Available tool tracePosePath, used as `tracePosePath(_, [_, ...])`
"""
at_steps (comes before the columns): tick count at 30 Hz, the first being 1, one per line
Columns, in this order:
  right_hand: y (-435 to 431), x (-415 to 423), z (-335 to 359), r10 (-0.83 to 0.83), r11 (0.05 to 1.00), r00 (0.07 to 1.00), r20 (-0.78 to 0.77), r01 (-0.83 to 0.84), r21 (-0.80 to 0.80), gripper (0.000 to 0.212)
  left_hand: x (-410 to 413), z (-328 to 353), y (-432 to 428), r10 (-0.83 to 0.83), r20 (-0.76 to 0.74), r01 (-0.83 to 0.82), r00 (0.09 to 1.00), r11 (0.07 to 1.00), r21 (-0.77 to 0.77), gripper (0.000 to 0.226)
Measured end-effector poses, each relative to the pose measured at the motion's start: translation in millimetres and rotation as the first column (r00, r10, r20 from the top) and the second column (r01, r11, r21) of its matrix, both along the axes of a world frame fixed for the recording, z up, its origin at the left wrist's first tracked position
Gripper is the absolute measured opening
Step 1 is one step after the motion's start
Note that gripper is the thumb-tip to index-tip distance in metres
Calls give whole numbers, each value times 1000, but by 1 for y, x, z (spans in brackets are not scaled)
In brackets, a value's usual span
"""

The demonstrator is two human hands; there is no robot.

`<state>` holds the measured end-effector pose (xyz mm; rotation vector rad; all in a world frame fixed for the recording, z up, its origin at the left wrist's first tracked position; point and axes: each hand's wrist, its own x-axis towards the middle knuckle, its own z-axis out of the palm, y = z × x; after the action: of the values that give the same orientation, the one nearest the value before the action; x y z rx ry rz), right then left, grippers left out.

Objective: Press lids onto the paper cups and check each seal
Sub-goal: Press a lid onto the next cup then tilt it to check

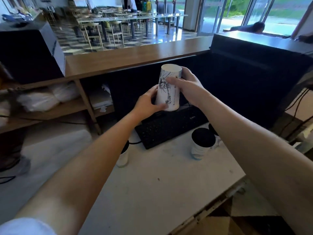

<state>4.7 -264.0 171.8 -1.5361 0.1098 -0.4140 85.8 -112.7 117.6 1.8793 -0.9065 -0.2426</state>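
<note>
Paper cup (pixel 168 89), printed, held inverted in the air above the keyboard (pixel 169 126); left hand (pixel 149 102) wraps its lower end, right hand (pixel 189 87) clasps the upper wall. 1 lidded cup (pixel 202 143) stands on the white table (pixel 160 184). Risk: an unseated lid, hidden here, could drop; squeezing may dent the wall.

Three paper cups: one held cup (pixel 169 87), two lidded cups (pixel 202 143) (pixel 123 156); one keyboard (pixel 169 128).

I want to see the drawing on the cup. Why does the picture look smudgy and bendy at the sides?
Head view: the held cup in the middle is fairly sharp; the left shelves smear with motion blur; the wide lens bends the wooden counter; the windows glare bright.
</note>
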Motion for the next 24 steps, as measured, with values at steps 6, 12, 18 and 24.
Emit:
tracePosePath(6, [-12,21,-5,-129,964,978,-162,86,-251,61,17,-10,-34,69,-105,-62,992,996,68,76])
tracePosePath(12, [-15,27,3,-201,885,949,-242,70,-460,74,15,-8,-40,127,-65,-119,990,986,113,75])
tracePosePath(18, [-17,21,7,-457,762,881,-126,313,-567,67,-18,-27,-35,302,-378,-318,875,948,21,69])
tracePosePath(24, [4,-22,-22,-255,938,966,-52,234,-254,53,-45,-22,-29,-485,-874,-486,-27,770,-413,63])
